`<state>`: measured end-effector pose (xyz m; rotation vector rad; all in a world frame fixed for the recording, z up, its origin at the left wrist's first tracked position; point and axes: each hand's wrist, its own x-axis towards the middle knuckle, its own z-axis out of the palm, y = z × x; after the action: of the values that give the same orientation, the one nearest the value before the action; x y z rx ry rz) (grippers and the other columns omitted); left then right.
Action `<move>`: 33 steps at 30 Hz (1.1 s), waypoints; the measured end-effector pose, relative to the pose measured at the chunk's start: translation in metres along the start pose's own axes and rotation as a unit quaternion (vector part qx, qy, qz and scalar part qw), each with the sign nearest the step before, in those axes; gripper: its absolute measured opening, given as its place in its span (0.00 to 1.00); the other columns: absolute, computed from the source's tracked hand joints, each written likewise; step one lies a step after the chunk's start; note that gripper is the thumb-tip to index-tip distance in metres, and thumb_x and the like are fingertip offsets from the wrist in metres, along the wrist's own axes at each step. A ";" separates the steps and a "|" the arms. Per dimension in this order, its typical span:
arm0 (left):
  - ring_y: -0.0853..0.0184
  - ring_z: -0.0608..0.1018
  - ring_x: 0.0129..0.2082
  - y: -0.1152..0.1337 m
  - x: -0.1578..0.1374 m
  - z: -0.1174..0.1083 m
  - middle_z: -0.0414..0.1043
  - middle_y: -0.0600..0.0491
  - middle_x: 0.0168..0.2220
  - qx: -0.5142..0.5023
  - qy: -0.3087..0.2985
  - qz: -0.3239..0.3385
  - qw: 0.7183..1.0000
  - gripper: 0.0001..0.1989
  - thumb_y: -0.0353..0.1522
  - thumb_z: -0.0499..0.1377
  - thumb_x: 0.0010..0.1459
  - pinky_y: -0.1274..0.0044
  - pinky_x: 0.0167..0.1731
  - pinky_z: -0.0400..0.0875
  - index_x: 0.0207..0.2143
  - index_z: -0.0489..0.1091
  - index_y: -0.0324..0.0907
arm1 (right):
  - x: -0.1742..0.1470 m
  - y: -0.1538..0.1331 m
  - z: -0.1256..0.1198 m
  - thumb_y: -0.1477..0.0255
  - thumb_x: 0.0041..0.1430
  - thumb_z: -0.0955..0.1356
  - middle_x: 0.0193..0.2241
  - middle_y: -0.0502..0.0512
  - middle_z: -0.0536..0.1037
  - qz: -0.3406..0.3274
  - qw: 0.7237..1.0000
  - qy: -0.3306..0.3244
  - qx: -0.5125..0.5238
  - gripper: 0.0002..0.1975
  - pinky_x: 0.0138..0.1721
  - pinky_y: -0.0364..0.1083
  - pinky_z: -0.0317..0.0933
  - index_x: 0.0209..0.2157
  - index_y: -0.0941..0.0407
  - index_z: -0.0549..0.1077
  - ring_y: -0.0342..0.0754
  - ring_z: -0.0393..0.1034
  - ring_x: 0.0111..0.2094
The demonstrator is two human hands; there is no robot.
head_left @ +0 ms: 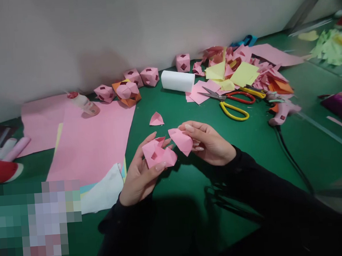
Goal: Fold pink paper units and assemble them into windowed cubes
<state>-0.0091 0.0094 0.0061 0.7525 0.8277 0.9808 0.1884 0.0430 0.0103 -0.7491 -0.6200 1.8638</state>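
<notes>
Between thumb and fingers, my left hand (138, 176) holds a pink folded-paper ball (155, 154), partly assembled, with openings in its faces. My right hand (211, 140) pinches a smaller pink folded paper piece (182, 141) just to the right of the ball. The two paper parts are close together; whether they touch I cannot tell. Beyond my hands, a loose pink folded triangle piece (156, 119) stands on the green table (172, 229).
Pink paper balls (150, 77) and a white roll (178, 80) line the wall. Scissors (215, 95) and a pink glue gun (282, 110) with a cord lie right, near a paper pile (245, 74). Pink sheets (95, 141), a small bottle (84, 104) and a white cloth (103, 191) are left.
</notes>
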 end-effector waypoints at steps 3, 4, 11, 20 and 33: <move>0.54 0.66 0.66 0.001 0.000 0.001 0.71 0.49 0.60 -0.006 0.001 0.000 1.000 0.31 0.27 0.67 0.55 0.64 0.63 0.63 0.59 0.66 0.51 | 0.002 0.000 -0.002 0.62 0.47 0.79 0.19 0.44 0.73 0.012 1.000 -0.006 0.012 0.14 0.19 0.33 0.58 0.30 0.57 0.80 0.32 0.61 0.17; 0.54 0.66 0.65 0.001 -0.001 0.001 0.71 0.48 0.60 -0.007 -0.002 -0.001 1.000 0.31 0.27 0.67 0.55 0.63 0.63 0.62 0.60 0.65 0.51 | 0.002 0.000 -0.003 0.61 0.48 0.78 0.20 0.45 0.74 0.018 1.000 -0.005 0.009 0.15 0.21 0.34 0.62 0.30 0.57 0.80 0.34 0.65 0.19; 0.59 0.71 0.60 0.001 -0.002 0.001 0.68 0.50 0.62 0.027 -0.008 -0.015 0.999 0.34 0.31 0.66 0.57 0.75 0.49 0.72 0.65 0.61 0.53 | 0.001 -0.002 -0.008 0.59 0.58 0.73 0.22 0.47 0.77 0.047 0.996 -0.078 0.000 0.14 0.23 0.40 0.73 0.34 0.56 0.77 0.42 0.75 0.23; 0.72 0.75 0.27 0.000 0.001 -0.003 0.73 0.50 0.55 0.046 -0.036 -0.018 0.998 0.35 0.35 0.66 0.58 0.79 0.24 0.69 0.65 0.58 0.58 | -0.002 -0.005 -0.002 0.50 0.58 0.70 0.17 0.45 0.73 0.019 0.990 -0.047 -0.133 0.23 0.06 0.34 0.43 0.39 0.57 0.74 0.35 0.61 0.10; 0.63 0.80 0.47 -0.004 0.000 0.008 0.77 0.51 0.50 0.062 0.006 0.024 0.998 0.27 0.28 0.69 0.53 0.76 0.44 0.74 0.54 0.68 0.50 | -0.001 -0.005 -0.002 0.52 0.46 0.77 0.16 0.42 0.67 -0.010 0.989 0.005 -0.146 0.25 0.17 0.37 0.46 0.27 0.57 0.69 0.34 0.54 0.16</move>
<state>-0.0007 0.0067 0.0069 0.8769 0.8910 0.9850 0.1931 0.0445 0.0123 -0.9366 -0.9049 1.7692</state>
